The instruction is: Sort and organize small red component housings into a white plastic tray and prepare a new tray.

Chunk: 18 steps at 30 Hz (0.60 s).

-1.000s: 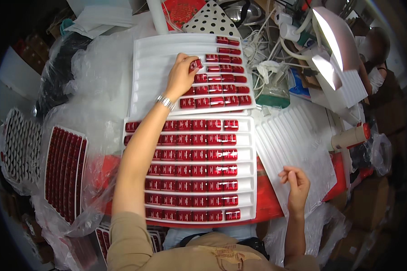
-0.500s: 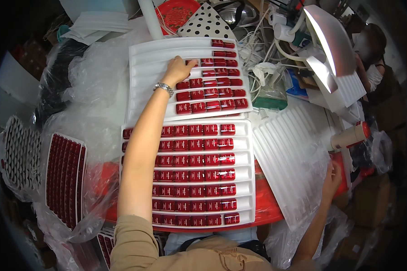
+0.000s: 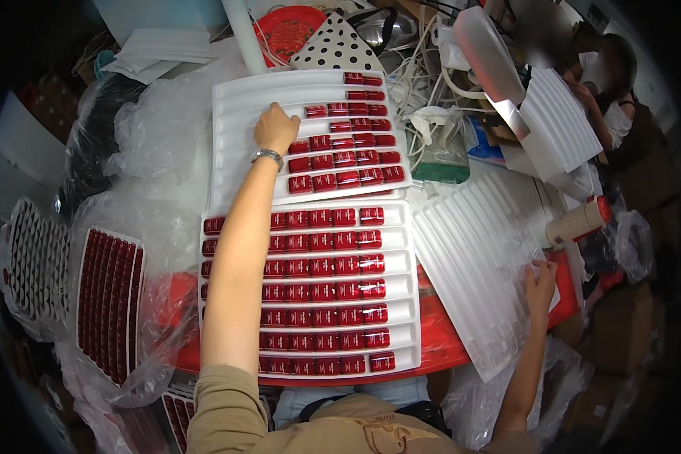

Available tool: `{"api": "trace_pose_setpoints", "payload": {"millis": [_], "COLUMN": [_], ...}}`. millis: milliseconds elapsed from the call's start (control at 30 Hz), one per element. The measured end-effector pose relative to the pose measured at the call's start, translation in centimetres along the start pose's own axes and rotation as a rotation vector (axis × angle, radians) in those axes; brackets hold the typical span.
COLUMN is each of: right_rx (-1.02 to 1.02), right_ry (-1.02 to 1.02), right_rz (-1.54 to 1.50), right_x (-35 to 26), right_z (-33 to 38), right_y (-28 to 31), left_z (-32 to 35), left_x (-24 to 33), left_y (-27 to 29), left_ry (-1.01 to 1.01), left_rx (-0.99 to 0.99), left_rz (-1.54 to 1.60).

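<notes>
Over the upper tray (image 3: 238, 144), the left hand (image 3: 276, 127) curls, grip unclear; beside ridged plastic (image 3: 473, 261), the right hand (image 3: 539, 286) is spread.

Small, glossy, deep-red pieces (image 3: 324, 181) with pale print lie end to end in the channels of a white upper tray (image 3: 238, 94), gathered toward its right side. The two far rows are the shortest, and the nearer rows mostly run farther left (the third outreaches the fourth). Just nearer, a white lower tray (image 3: 410, 303) carries seven longer rows of matching pieces, partly hidden at left; in its far and near rows the rightmost piece sits slightly apart.
</notes>
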State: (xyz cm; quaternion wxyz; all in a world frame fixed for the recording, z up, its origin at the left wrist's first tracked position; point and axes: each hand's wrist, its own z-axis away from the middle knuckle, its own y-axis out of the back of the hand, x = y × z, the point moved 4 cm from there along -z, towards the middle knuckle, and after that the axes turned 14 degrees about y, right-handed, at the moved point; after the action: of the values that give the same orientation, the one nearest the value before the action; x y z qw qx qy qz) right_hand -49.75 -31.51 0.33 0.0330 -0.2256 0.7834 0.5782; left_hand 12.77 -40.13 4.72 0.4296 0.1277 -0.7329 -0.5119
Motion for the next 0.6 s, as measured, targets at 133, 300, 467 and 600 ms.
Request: {"api": "trace_pose_setpoints", "payload": {"millis": [133,300,467,600], "right_rx": [0.137,0.094,-0.064,0.209], "right_ry": [-0.016,-0.029,0.09,0.023], "right_rz": [-0.046,-0.124,0.018,-0.166], "right_x": [0.5,3.7,3.8,0.3], "right_z": [-0.1,-0.3,-1.4,-3.0], "right_y": [0.0,-0.1,0.3,2.4], "left_z": [0.3,-1.4,0.3,7.7], "left_x": [2.2,0.1,0.7,2.8], "left_y": [0.0,-0.4,-0.9,2.8], "left_ry": [0.14,0.122,0.097,-0.544], "left_rx": [-0.105,0.069,-0.188,0.034], "left_rz": [0.05,0.108,0.255,0.36]}}
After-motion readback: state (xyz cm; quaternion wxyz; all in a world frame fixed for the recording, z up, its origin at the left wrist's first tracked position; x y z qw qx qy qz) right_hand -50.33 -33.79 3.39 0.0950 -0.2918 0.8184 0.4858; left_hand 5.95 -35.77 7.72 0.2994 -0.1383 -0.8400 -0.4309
